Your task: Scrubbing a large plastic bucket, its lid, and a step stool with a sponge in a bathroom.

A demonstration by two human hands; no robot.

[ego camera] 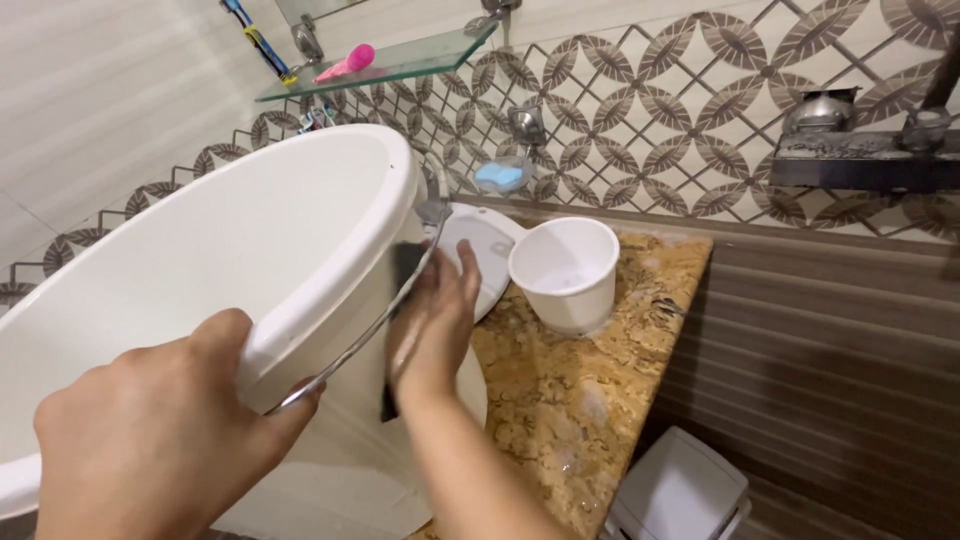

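While seen from the head camera only: large white plastic bucket (230, 260) tilted over the mottled tan stone counter (590, 400), smooth wall, rounded rim, thin metal bail handle (370, 325). Left hand (160, 430) clamped on the rim, thumb inside, fingers also pinning the handle. Right hand (432, 325) pressed flat against the outer wall, palm over a dark scrub pad (405, 270); grip on the pad itself cannot be told. Judged mid-scrub: outside wall under treatment, inner surface looks clean, no suds visible. Small white tapered tub (565, 272) upright just beside, round white lid (490, 250) behind the hand. Glass shelf (390, 65) on patterned tile above.
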